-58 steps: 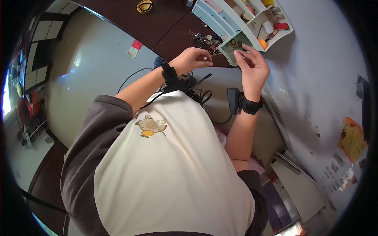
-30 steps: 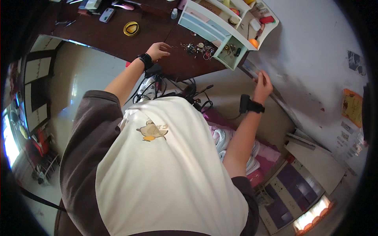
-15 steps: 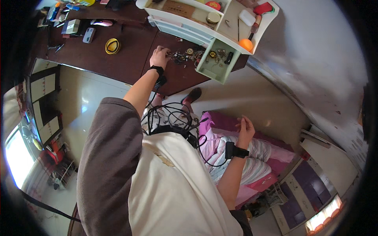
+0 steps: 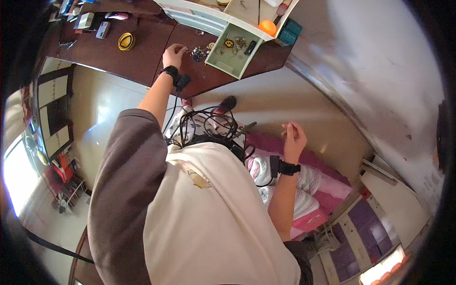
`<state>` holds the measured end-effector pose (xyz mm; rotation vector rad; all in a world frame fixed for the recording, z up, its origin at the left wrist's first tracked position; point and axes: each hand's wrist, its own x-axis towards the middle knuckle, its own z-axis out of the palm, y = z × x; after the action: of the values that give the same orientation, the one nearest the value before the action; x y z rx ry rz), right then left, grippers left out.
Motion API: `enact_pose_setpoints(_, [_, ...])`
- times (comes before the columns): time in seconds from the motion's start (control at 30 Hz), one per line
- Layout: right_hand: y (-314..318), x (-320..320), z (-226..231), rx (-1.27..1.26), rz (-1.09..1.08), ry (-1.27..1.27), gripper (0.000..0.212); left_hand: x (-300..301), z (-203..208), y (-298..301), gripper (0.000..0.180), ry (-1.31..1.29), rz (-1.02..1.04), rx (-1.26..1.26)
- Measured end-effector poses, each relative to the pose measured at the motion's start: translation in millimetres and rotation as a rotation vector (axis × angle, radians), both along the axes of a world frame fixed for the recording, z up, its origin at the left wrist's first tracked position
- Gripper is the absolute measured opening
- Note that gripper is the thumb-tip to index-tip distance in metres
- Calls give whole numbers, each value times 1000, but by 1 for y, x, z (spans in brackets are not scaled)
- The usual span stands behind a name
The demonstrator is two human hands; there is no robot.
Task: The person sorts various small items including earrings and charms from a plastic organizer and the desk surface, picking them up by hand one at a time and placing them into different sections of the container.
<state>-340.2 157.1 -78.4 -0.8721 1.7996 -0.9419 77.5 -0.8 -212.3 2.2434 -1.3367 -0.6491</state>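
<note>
My left hand [image 4: 174, 56] reaches over the dark red-brown tabletop [image 4: 142, 66], fingers pinched together beside a small heap of jewellery [image 4: 198, 53]. Whatever sits between the fingertips, if anything, is too small to make out. Right of the heap, a pale green drawer [image 4: 228, 65] is pulled out from a white cabinet. It contains a round yellow-and-black piece [image 4: 229, 43], several small trinkets and a black oblong item [image 4: 250, 47]. My right hand [image 4: 295, 137] hangs in the air, away from the table, its fingers loosely bent and apart, holding nothing.
The white cabinet [image 4: 199, 20] stands at the back, an orange ball [image 4: 267, 27] on its corner. A yellow bowl [image 4: 126, 42] and a phone [image 4: 102, 30] lie farther left. Black cables [image 4: 209, 124] loop by my waist. A bed with pink and striped covers [image 4: 304, 199] is at right.
The head view has shifted, so table and drawer appear farther left and higher. My left hand has come off the heap's edge and is now pinched beside it. My right hand stays raised.
</note>
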Motion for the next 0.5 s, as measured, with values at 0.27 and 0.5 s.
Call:
enact_pose_setpoints(0.27, [-30, 3, 11, -75, 115, -34, 20, 5, 92, 5, 19, 492, 21, -274])
enact_pose_setpoints(0.5, [-57, 73, 89, -270, 264, 220, 22, -20, 221, 14, 20, 1254, -40, -334])
